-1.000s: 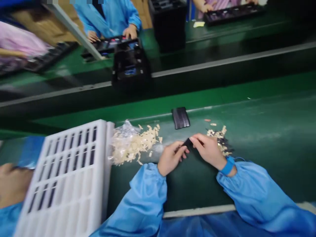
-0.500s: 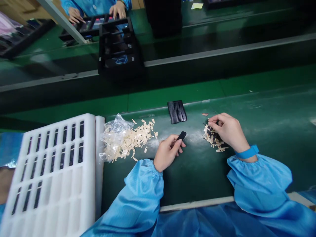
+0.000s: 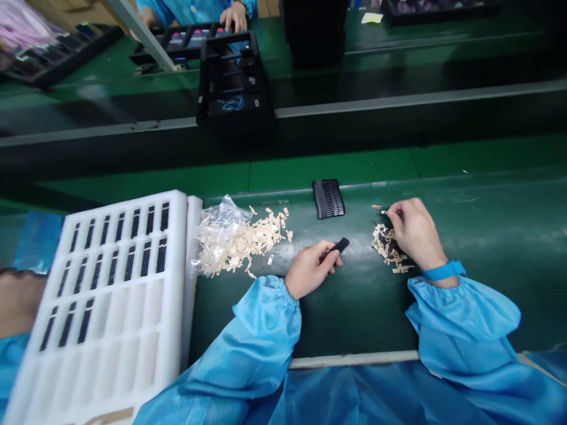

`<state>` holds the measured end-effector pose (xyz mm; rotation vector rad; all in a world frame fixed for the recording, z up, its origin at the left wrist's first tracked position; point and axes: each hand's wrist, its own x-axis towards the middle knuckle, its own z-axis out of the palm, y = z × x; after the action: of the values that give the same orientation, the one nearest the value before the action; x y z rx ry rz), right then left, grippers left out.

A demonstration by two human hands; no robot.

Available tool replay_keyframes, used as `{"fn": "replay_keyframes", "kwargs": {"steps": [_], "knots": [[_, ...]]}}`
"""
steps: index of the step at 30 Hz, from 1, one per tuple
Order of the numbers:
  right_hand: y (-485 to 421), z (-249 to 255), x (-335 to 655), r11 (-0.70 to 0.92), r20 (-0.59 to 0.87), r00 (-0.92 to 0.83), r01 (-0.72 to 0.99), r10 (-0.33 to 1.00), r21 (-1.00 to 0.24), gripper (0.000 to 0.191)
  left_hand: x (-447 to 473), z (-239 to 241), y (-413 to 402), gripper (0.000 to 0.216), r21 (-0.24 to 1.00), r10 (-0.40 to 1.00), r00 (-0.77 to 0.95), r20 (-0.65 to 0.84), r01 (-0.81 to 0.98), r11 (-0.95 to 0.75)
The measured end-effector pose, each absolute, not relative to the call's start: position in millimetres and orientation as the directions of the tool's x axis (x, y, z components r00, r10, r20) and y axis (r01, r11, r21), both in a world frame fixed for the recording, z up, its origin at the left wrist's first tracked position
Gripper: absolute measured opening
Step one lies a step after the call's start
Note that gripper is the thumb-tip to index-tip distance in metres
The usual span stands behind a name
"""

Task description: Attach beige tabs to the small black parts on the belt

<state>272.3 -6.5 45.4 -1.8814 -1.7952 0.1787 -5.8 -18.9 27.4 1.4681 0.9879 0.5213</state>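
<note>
In the head view my left hand (image 3: 312,270) is closed around a small black bar (image 3: 340,244), whose far end sticks out past the fingertips. My right hand (image 3: 416,230), with a blue band at its wrist, pinches a small pale tab (image 3: 384,212) between thumb and fingertips. Just below those fingertips lies a small pile of pale tabs (image 3: 390,252) mixed with dark bits. A row of black bars (image 3: 328,199) lies side by side beyond my left hand. Left of that hand spreads a bigger heap of cream tabs (image 3: 252,243), partly under a clear plastic bag (image 3: 225,219).
A white slotted tray (image 3: 175,313) stands at left, black bars in its upper slots. The green work surface (image 3: 354,324) runs beneath my hands. Across a gap are black divided trays (image 3: 233,112) and a co-worker's hand (image 3: 234,16). Another person (image 3: 20,301) is at the left edge.
My right hand has lifted slightly away from the small pile, and a pale tab now shows at its fingertips. My left hand still holds the black bar. The whole view has shifted.
</note>
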Motion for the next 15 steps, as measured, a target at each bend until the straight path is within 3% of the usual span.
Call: {"fn": "replay_keyframes", "kwargs": {"steps": [3,6,9,11,15], "knots": [[-4.2,65.4,234.8,0.121,0.252,0.050,0.777,0.966,-0.618,0.014,-6.7,32.9,-19.6,0.018,0.946,0.663,0.710,-0.238,0.324,-0.007],[1.9,82.2,183.8,0.242,0.190,-0.152,0.544,0.970,-0.804,0.017,-6.6,35.6,-21.8,0.014,0.936,0.568,0.787,-0.240,0.343,-0.079],[6.6,88.1,164.0,0.352,0.235,-0.299,0.440,0.925,-0.826,0.024,-5.4,32.8,-23.8,0.015,0.944,0.587,0.778,-0.223,0.323,-0.070],[6.1,86.6,180.1,0.320,0.251,-0.204,0.486,0.946,-0.813,0.024,-4.4,28.3,-23.7,0.019,0.958,0.648,0.737,-0.193,0.284,-0.037],[1.5,78.2,248.4,0.015,0.103,0.100,0.643,0.990,-0.765,0.019,-6.4,17.5,-13.6,0.025,0.979,0.846,0.528,-0.071,0.202,-0.043]]}}
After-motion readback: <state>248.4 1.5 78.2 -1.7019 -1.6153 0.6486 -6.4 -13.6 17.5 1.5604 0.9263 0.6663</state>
